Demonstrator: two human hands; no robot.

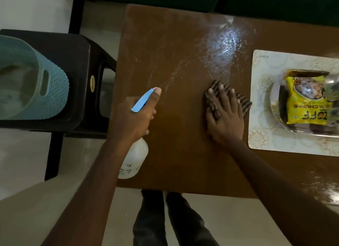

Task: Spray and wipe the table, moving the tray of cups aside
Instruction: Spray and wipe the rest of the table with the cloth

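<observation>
The brown wooden table [176,154] fills the middle of the head view, with wet spray droplets [222,47] shining near its far side. My left hand [135,117] grips a white spray bottle [134,157] with a blue nozzle [142,101] over the table's left part, and a fine mist streaks out from the nozzle. My right hand [225,117] lies flat, fingers spread, pressing a dark striped cloth [242,101] onto the table. A pale patterned tray [260,135] sits at the right edge. No cups are visible on it.
On the tray stands a steel plate [275,106] holding a yellow food packet [306,101]. A dark plastic stool [80,77] to the left of the table carries a light blue woven basket [45,84]. My legs [170,220] stand at the table's near edge.
</observation>
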